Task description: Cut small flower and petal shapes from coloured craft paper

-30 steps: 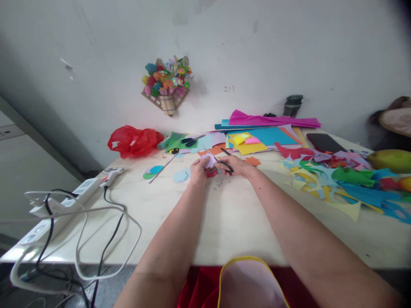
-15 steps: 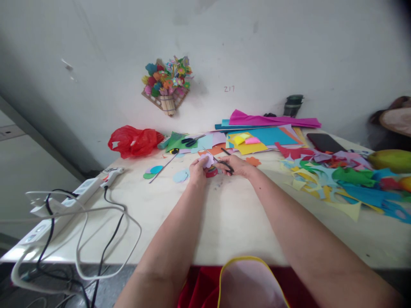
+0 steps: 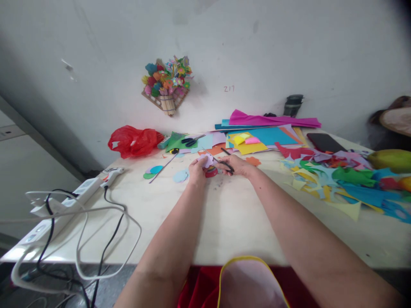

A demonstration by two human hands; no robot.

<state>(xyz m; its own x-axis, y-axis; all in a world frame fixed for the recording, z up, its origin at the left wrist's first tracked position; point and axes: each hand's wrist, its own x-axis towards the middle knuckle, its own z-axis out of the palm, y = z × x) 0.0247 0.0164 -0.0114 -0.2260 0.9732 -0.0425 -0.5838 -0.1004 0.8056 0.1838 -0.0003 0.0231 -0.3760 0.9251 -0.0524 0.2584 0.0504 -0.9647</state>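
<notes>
Pinched in my left hand [image 3: 198, 168] is a small lilac paper flower [image 3: 209, 161] with a scalloped edge. My right hand [image 3: 236, 164] grips dark-handled scissors [image 3: 228, 167], whose blades point up and left beside the flower. Just below the flower lies a round red item [image 3: 212, 172] with colored bands, partly covered by my hands. Left of my left hand rest pale blue scalloped cutouts [image 3: 181, 175]. An orange paper flower [image 3: 253, 161] lies to the right of my right hand.
A red plastic bag [image 3: 135, 141], a second pair of scissors [image 3: 192, 140] and colored sheets [image 3: 276, 137] sit along the back. Paper scraps [image 3: 321, 175] and a phone [image 3: 330, 143] are at right. A power strip [image 3: 73, 199] with cables lines the left edge.
The lilac flower has turned or shifted slightly between my left fingers. Both arms and the scissors stay almost in place.
</notes>
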